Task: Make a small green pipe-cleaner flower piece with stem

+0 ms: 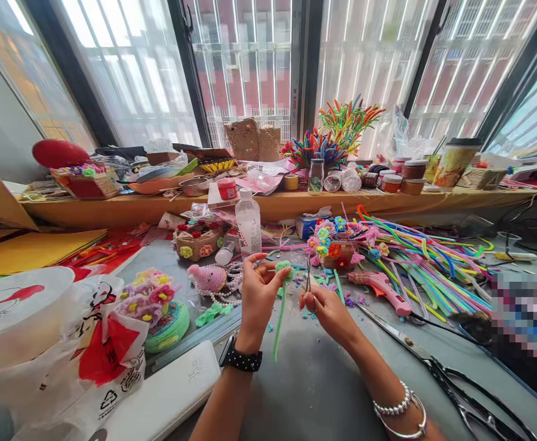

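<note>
My left hand, wearing a dark dotted wristband, pinches a light green pipe cleaner. The top of that pipe cleaner is bent into a small curled shape at my fingertips, and a long tail hangs below. To the right, my right hand is closed around the handles of a small pair of scissors, whose blades point up. The scissors appear apart from the green piece. Small fuzzy scraps lie on the grey table beneath both hands.
Large black-handled scissors and a pink glue gun lie right. Beyond them spreads a pile of pipe cleaners. A clear bottle stands behind my left hand. A white power bank and a plastic bag are left.
</note>
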`<state>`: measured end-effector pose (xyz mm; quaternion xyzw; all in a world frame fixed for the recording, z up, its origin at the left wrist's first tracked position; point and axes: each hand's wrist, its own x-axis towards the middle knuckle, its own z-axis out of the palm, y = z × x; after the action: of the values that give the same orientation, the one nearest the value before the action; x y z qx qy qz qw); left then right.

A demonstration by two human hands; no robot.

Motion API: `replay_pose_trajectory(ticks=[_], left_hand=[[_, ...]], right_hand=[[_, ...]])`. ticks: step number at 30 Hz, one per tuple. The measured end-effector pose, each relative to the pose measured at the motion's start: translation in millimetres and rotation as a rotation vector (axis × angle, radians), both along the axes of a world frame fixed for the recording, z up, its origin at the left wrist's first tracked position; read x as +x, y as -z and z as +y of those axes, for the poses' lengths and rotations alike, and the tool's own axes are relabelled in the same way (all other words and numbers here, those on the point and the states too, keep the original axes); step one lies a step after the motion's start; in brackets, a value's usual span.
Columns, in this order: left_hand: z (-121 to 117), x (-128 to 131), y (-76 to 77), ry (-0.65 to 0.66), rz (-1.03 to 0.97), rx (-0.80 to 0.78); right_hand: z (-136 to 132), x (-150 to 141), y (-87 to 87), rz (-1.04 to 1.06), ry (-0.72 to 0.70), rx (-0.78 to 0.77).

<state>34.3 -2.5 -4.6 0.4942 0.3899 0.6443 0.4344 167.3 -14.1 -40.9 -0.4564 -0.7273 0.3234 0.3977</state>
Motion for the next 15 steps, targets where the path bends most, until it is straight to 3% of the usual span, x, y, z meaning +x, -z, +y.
replay_pose_trajectory(ticks=[4, 8, 11, 15], left_hand=[[1.0, -2.5, 2.9, 0.051, 0.153, -0.008], [1.1, -2.5, 5.2, 0.116, 0.400, 0.004], [1.7, -1.8, 6.5, 0.114, 0.524, 0.071], [1.7, 0.3, 7.6, 0.079, 0.617, 0.129]], right_hand=[[0.5, 0.3, -0.8, 0.010, 0.036, -0.033], [2.5, 3.6, -2.0, 0.240, 0.147, -0.072], [3.8, 5.5, -2.6, 0.384, 0.130, -0.095], [4.5, 5.8, 0.2, 0.417, 0.098, -0.098]])
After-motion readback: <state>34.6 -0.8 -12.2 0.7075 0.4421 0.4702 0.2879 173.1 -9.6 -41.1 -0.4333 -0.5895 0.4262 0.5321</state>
